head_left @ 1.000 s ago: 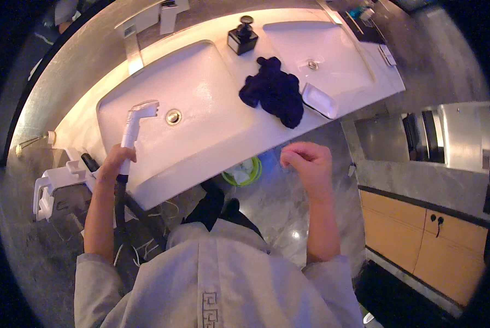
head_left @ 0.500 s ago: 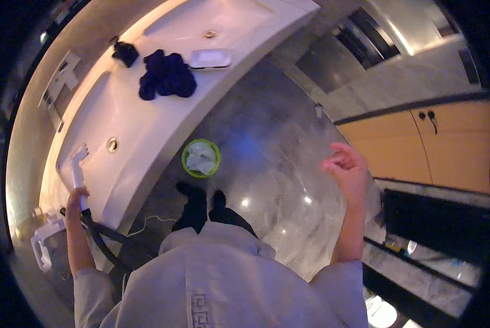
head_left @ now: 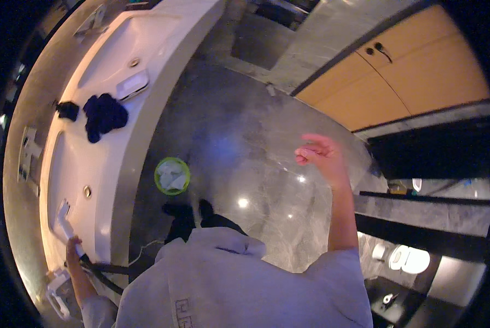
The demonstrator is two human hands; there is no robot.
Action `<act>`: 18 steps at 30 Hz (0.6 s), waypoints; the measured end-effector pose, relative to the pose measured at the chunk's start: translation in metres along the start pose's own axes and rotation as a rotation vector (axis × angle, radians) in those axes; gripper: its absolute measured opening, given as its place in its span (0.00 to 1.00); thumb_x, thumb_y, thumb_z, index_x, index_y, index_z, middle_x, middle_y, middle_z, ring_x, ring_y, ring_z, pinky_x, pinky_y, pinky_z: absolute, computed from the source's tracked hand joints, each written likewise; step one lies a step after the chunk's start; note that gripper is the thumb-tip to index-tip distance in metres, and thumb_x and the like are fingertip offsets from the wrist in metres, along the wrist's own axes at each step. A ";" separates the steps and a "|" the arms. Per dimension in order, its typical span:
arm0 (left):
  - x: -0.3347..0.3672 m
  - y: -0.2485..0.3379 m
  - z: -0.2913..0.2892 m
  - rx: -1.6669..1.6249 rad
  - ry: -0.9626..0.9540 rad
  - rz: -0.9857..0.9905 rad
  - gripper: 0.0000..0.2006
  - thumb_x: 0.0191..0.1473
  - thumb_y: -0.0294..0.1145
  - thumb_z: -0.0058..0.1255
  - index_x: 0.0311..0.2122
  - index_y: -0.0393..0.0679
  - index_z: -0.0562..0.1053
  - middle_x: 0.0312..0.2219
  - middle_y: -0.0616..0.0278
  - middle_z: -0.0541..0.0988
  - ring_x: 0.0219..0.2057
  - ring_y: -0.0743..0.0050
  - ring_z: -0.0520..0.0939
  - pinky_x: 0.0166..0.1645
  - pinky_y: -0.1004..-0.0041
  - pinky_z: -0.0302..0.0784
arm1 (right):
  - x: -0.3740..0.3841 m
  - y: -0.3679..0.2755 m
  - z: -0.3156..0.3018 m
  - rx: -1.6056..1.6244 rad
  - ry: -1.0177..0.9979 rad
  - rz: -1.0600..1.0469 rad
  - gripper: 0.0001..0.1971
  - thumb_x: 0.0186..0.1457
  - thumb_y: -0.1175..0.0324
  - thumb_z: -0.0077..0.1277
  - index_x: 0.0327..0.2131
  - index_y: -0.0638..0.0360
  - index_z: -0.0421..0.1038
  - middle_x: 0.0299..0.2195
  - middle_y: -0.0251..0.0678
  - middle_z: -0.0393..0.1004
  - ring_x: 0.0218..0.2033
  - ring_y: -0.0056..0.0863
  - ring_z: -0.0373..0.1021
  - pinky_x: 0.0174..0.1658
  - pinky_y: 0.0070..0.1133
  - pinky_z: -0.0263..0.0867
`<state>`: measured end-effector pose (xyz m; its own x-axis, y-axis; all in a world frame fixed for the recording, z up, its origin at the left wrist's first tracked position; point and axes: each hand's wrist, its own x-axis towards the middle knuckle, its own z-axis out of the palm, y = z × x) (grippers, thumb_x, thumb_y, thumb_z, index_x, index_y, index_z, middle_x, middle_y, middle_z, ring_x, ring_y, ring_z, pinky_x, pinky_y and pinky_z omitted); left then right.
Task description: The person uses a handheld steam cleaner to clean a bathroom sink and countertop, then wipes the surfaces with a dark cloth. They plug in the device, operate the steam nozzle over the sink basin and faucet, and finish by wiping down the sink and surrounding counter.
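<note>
My left hand is closed round the handle of a white hand-held nozzle with a black hose running from its rear end. The nozzle's narrow head tilts over the near washbasin, by its wall-side edge. My right hand is raised over the grey floor, far from the counter. Its fingers are half curled and apart, and I see nothing in them. Below my left hand, next to the counter's end, is a white plastic part with a loop-shaped handle.
A dark bundled cloth, a black bottle-like object and a white tray sit on the counter between two basins. A green-rimmed bin with a pale liner stands on the floor. Wooden cabinet doors and a toilet are at right.
My view has turned to the right, so the counter and bin appear further left and lower. The toilet shows more fully. My left hand keeps its hold on the nozzle; the right fingers are somewhat more spread.
</note>
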<state>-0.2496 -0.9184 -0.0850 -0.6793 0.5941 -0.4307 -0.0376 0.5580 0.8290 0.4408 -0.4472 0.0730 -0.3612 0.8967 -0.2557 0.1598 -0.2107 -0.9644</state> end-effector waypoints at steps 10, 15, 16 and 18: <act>0.026 -0.007 0.020 0.052 -0.032 0.007 0.19 0.46 0.49 0.46 0.32 0.40 0.70 0.26 0.63 0.73 0.30 0.74 0.71 0.39 0.75 0.65 | -0.143 -0.058 -0.084 -0.297 0.315 -0.057 0.18 0.39 0.80 0.55 0.39 0.61 0.68 0.24 0.35 0.74 0.25 0.19 0.70 0.30 0.16 0.68; 0.020 -0.009 0.018 0.113 0.009 0.000 0.18 0.46 0.48 0.46 0.32 0.41 0.70 0.25 0.63 0.73 0.30 0.74 0.71 0.39 0.74 0.65 | -0.253 -0.099 -0.114 -0.406 0.409 -0.115 0.22 0.32 0.79 0.60 0.37 0.62 0.69 0.22 0.29 0.70 0.21 0.15 0.65 0.21 0.12 0.61; 0.023 -0.012 0.027 0.121 0.004 -0.006 0.18 0.46 0.47 0.46 0.32 0.41 0.70 0.25 0.63 0.73 0.30 0.74 0.72 0.39 0.74 0.66 | -0.283 -0.096 -0.124 -0.360 0.476 -0.123 0.22 0.31 0.80 0.60 0.36 0.62 0.69 0.20 0.28 0.70 0.20 0.15 0.65 0.20 0.12 0.60; 0.027 -0.009 0.033 0.134 -0.001 -0.005 0.18 0.46 0.47 0.46 0.32 0.41 0.70 0.25 0.63 0.73 0.30 0.74 0.72 0.39 0.74 0.66 | -0.352 -0.023 -0.184 0.036 0.437 -0.419 0.19 0.39 0.73 0.56 0.39 0.61 0.65 0.22 0.27 0.67 0.19 0.13 0.61 0.21 0.14 0.58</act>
<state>-0.2438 -0.8884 -0.1161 -0.6785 0.5918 -0.4351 0.0577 0.6335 0.7716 0.7335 -0.6858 0.1978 0.0256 0.9814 0.1901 0.0514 0.1886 -0.9807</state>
